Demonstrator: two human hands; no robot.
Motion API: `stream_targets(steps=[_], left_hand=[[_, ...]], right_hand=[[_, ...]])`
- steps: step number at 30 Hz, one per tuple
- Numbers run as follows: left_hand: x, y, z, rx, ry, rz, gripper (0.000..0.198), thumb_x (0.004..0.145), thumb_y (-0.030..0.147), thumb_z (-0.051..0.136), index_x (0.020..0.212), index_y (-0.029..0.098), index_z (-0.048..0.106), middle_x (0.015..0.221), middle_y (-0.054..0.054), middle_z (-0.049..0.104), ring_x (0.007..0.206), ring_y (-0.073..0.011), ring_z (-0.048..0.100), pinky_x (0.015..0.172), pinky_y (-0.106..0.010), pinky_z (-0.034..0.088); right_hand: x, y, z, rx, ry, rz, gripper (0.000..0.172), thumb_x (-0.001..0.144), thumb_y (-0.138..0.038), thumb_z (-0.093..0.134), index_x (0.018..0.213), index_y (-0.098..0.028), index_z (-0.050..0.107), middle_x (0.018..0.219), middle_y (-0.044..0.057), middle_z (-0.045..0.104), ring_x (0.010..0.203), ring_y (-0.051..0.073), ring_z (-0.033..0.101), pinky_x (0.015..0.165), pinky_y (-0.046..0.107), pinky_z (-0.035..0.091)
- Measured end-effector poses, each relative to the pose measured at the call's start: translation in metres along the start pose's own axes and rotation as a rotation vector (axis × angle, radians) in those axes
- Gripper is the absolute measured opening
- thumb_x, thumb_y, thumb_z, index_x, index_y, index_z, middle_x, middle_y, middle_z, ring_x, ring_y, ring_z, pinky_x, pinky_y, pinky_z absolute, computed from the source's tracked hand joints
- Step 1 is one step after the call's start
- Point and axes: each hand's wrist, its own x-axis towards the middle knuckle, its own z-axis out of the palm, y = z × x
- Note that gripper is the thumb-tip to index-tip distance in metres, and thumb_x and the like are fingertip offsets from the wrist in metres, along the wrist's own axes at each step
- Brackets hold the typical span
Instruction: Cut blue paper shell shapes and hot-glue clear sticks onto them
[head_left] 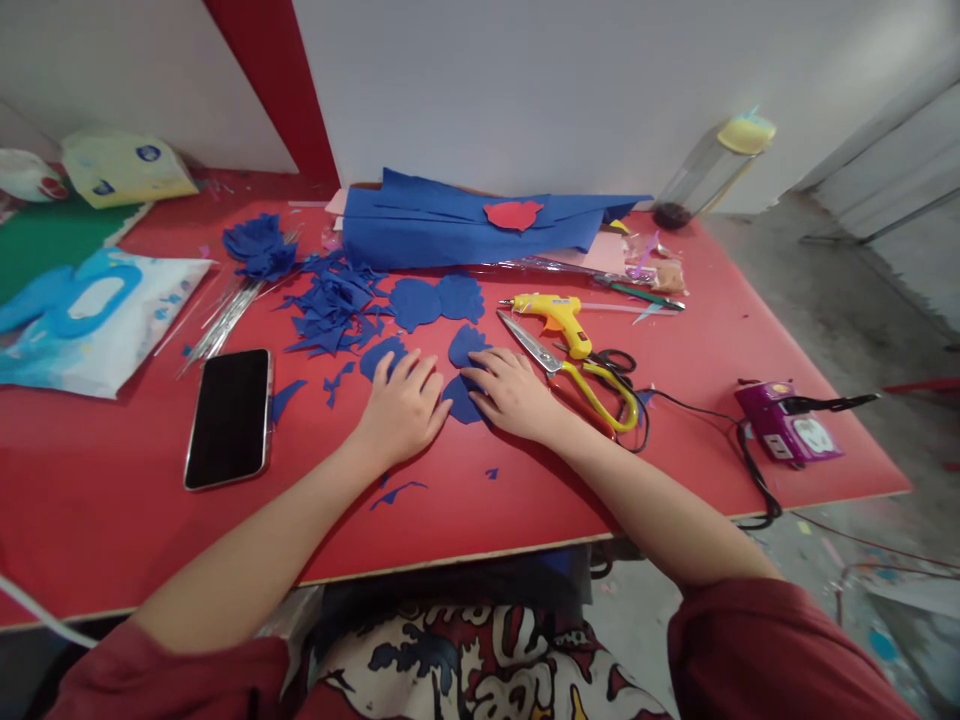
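My left hand [403, 402] lies palm down on the red table, its fingers stretched over part of a blue cut-out petal [381, 355]. Beside it my right hand [512, 392] rests with fingers spread on two more blue pieces, an upper petal [466, 343] and a lower rounded one [463, 402]. Fingers hide parts of these pieces. Just beyond the hands are two scalloped blue petals, a left one [415, 303] and a right one [460, 297]. Large scissors [581, 372] with yellow handles lie right of my right hand, near a yellow glue gun [551, 315].
Blue scraps [330, 305] are heaped left of the petals, near a blue fabric flower [262, 245] and thin wires [225, 320]. A phone [229, 420] lies at left. Folded blue sheets [450, 228] bear a red cut-out [514, 214]. A purple box [787, 420] with cables stands at right.
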Motion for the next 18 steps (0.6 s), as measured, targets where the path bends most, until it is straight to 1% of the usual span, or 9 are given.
stream_targets(steps=[3, 5, 9, 13, 15, 18], left_hand=[[-0.001, 0.005, 0.001, -0.05, -0.026, 0.203, 0.035, 0.09, 0.028, 0.039, 0.11, 0.008, 0.059, 0.126, -0.019, 0.054, 0.12, -0.0309, 0.047, 0.101, -0.05, 0.032], [-0.001, 0.009, 0.002, -0.059, -0.049, 0.256, 0.035, 0.09, 0.027, 0.039, 0.112, 0.007, 0.058, 0.126, -0.019, 0.055, 0.118, -0.0299, 0.048, 0.1, -0.048, 0.034], [-0.001, 0.014, 0.002, -0.043, -0.055, 0.281, 0.033, 0.09, 0.027, 0.04, 0.109, 0.01, 0.059, 0.114, -0.015, 0.061, 0.111, -0.029, 0.051, 0.097, -0.047, 0.035], [-0.001, 0.016, 0.0, -0.026, -0.045, 0.298, 0.03, 0.089, 0.027, 0.041, 0.106, 0.011, 0.061, 0.106, -0.013, 0.063, 0.103, -0.028, 0.052, 0.092, -0.046, 0.036], [-0.002, 0.017, 0.0, -0.025, -0.039, 0.294, 0.03, 0.089, 0.027, 0.041, 0.105, 0.011, 0.061, 0.105, -0.013, 0.063, 0.101, -0.0277, 0.052, 0.091, -0.046, 0.036], [-0.003, 0.017, 0.003, -0.038, -0.022, 0.267, 0.031, 0.089, 0.027, 0.041, 0.107, 0.012, 0.061, 0.108, -0.013, 0.062, 0.103, -0.028, 0.05, 0.092, -0.046, 0.035]], right_hand=[[0.0, 0.0, 0.002, 0.0, 0.01, 0.017, 0.035, 0.089, -0.027, 0.042, 0.116, -0.012, 0.059, 0.128, 0.014, 0.053, 0.117, 0.03, 0.042, 0.095, 0.046, 0.036], [0.0, 0.002, 0.004, 0.003, 0.025, 0.038, 0.034, 0.09, -0.027, 0.042, 0.114, -0.013, 0.06, 0.128, 0.014, 0.053, 0.117, 0.03, 0.042, 0.095, 0.046, 0.036], [0.001, 0.004, 0.006, 0.014, 0.059, 0.081, 0.031, 0.09, -0.027, 0.042, 0.111, -0.015, 0.061, 0.127, 0.013, 0.054, 0.116, 0.029, 0.042, 0.094, 0.045, 0.037], [0.001, 0.003, 0.006, 0.03, 0.071, 0.078, 0.032, 0.09, -0.028, 0.041, 0.114, -0.015, 0.059, 0.126, 0.012, 0.055, 0.115, 0.028, 0.043, 0.095, 0.044, 0.036], [0.001, 0.003, 0.006, 0.047, 0.085, 0.074, 0.032, 0.091, -0.028, 0.041, 0.113, -0.015, 0.059, 0.124, 0.012, 0.055, 0.115, 0.027, 0.043, 0.095, 0.043, 0.036], [0.001, 0.003, 0.005, 0.068, 0.128, 0.081, 0.031, 0.09, -0.029, 0.041, 0.111, -0.015, 0.059, 0.123, 0.012, 0.056, 0.114, 0.026, 0.044, 0.095, 0.042, 0.036]])
